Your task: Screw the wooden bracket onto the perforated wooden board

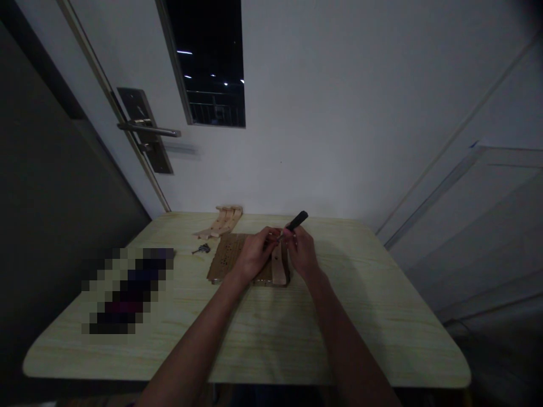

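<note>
Both of my hands meet over a brown wooden board (pixel 225 255) with rows of small holes, lying on the table. My right hand (pixel 302 251) grips a screwdriver with a black handle (pixel 297 220) that points up and to the right. My left hand (pixel 255 252) is closed in a pinch at the tool's tip, on something too small to make out. A light wooden strip (pixel 279 270) lies on the board just below my hands.
Several light wooden slats (pixel 223 221) lie at the table's far edge, by the wall. A small dark metal object (pixel 202 249) sits left of the board. A blurred-out dark item (pixel 127 289) lies at the left. A door with a metal handle (pixel 148 130) stands behind.
</note>
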{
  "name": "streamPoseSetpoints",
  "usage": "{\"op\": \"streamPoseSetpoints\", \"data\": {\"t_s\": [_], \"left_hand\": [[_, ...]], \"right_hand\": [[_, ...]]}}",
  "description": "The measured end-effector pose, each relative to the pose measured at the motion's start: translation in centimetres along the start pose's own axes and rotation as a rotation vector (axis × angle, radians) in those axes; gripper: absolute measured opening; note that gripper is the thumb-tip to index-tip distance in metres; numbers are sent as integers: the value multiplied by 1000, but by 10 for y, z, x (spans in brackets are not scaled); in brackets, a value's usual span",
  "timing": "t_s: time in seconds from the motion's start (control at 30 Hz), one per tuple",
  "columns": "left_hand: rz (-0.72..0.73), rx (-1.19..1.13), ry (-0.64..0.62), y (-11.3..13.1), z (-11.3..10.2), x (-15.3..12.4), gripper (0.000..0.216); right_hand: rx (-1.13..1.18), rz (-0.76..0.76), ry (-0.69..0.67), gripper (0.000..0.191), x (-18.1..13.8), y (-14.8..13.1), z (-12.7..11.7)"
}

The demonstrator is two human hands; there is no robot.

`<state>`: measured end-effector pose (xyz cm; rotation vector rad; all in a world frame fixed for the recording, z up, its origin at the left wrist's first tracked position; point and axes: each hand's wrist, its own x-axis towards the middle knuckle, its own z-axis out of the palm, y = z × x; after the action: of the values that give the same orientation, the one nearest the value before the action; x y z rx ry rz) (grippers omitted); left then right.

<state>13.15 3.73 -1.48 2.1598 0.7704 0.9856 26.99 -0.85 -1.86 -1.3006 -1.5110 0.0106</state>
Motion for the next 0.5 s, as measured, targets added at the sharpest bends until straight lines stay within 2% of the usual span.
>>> {"op": "streamPoseSetpoints", "data": {"t_s": [0.23,0.33,0.5], "left_hand": [[9,5,-10,0,0,0,15],[0,15,-19,2,-1,0,14],[11,18,-16,2,-1,0,14]], "right_hand": [[12,-23,-17,19,0,0,0],[53,15,-34,17,-1,-2,2],[148,67,-54,28,-2,-3,5]]}}
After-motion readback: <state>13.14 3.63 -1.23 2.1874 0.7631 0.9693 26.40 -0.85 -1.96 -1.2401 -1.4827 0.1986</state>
